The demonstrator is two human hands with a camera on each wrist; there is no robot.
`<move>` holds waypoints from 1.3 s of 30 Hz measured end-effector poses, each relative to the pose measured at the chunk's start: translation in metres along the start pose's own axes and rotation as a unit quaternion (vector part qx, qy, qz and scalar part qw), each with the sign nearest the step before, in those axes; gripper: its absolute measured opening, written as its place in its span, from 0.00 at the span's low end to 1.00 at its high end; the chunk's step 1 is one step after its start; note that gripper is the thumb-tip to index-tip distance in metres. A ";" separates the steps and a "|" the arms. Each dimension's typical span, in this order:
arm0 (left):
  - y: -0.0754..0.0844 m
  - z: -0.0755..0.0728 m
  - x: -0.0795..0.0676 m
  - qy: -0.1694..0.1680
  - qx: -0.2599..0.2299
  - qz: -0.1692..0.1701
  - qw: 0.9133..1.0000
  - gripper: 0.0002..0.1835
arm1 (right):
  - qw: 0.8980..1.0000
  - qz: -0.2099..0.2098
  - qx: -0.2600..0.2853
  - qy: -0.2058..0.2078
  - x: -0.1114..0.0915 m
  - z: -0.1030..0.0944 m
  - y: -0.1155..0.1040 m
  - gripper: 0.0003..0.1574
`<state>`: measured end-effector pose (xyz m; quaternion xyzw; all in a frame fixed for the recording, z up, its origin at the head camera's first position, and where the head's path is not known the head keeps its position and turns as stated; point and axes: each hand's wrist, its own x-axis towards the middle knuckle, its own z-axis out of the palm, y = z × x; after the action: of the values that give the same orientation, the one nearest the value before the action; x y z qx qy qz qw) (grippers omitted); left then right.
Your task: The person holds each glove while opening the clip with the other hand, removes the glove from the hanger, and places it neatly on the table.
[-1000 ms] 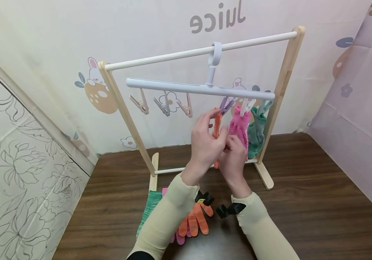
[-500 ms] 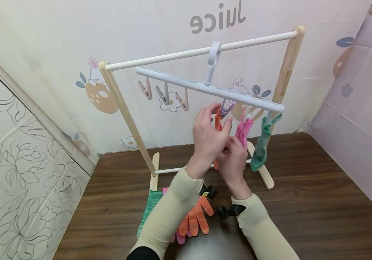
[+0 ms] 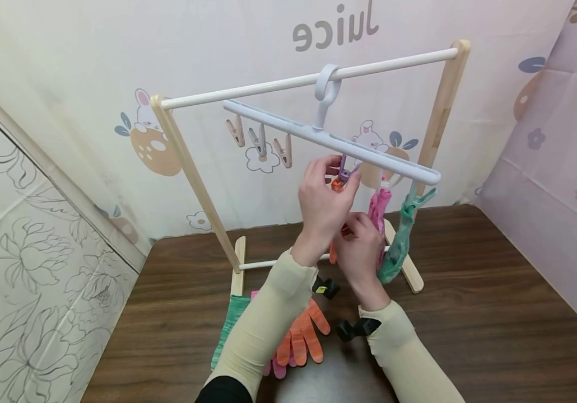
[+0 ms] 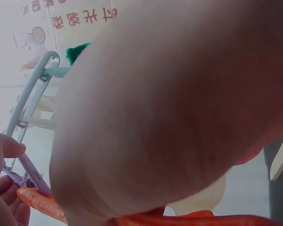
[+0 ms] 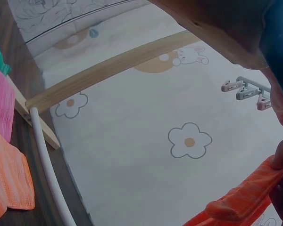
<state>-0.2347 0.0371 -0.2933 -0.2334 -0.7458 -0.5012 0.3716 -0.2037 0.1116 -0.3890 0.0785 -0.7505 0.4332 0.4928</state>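
My left hand (image 3: 322,204) is raised under the pale hanger bar (image 3: 288,126), pinching a purple clothespin (image 4: 34,175) between thumb and fingers. The top of an orange glove (image 5: 247,195) sits at this clothespin's jaws. Just below and to the right, my right hand (image 3: 361,246) pinches the same glove, whose middle is largely hidden behind the hands in the head view. Beside it a pink glove (image 3: 379,206) and a green glove (image 3: 400,240) hang from clips. To the left, several clothespins (image 3: 259,141) hang with nothing in them.
The hanger hooks over the white top rod (image 3: 394,63) of a wooden stand (image 3: 187,168). On the brown table (image 3: 495,291), near my left forearm, lie another orange glove (image 3: 302,336), a green knitted piece (image 3: 233,324) and something pink. A printed cloth (image 3: 92,50) backs the stand.
The hanger bar has swung round, its right end coming down and nearer while its left end rises. The hanging pink and green gloves swung along. Both hands keep nearly the same place.
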 end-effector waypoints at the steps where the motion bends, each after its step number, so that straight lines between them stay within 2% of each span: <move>1: 0.000 0.000 0.001 0.001 0.000 0.000 1.000 0.18 | 1.000 0.001 -0.001 -0.002 0.000 0.000 0.000 0.03; 7: -0.002 0.002 0.004 0.004 -0.005 0.007 1.000 0.17 | 1.000 0.008 0.002 -0.013 0.000 0.001 -0.001 0.04; 15: -0.008 0.000 0.007 0.014 -0.019 0.037 0.999 0.15 | 1.000 0.011 0.010 -0.006 0.002 -0.001 0.001 0.04; 27: -0.009 -0.001 0.011 -0.001 -0.033 0.038 0.999 0.13 | 1.000 0.025 0.019 -0.003 0.007 0.000 0.002 0.09; 39: -0.010 0.000 0.014 0.010 -0.029 0.043 0.999 0.10 | 0.998 0.041 0.039 0.010 0.009 -0.006 0.008 0.10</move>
<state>-0.2506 0.0328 -0.2878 -0.2709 -0.7162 -0.5090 0.3932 -0.2087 0.1235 -0.3855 0.0619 -0.7309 0.4826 0.4786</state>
